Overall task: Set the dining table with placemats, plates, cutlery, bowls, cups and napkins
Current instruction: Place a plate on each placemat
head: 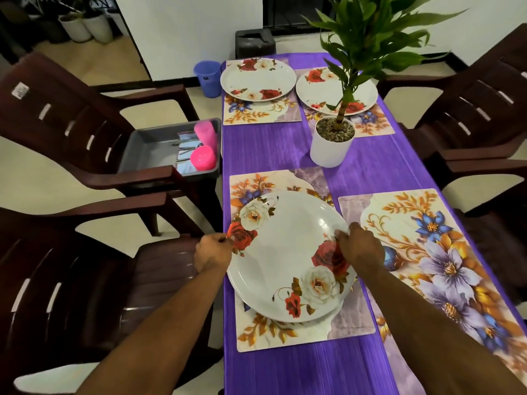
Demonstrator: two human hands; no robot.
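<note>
We stand at the near end of a long desk [271, 146] draped in purple cloth, with dark brown plastic chairs [71, 115] crowding both long edges. One chair at the left edge carries a grey tub [148, 146] on its seat; inside it we see two pink cups [203, 158], one lying on its side, along with some cutlery [182, 148] and what looks like folded paper, too small for us to tell apart. Near the middle of the desk a white pot [330, 149] filled with gravel holds a tall green plant [368, 38], whose leaves overhang the far right setting. Four floral placemats [427, 252] lie at the corners; the near right one is bare. The two far ones each carry a rose-printed plate [258, 79]. On the near left placemat sits the plate we are handling [288, 252], and a second rim shows just beneath it, so it seems to rest on another plate. Our left hand [214, 253] pinches its left rim with the grip closed on the edge, and our right hand [360, 246] closes fingers over the right rim. A blue bin [208, 78] stands on the floor beyond the far left corner.
</note>
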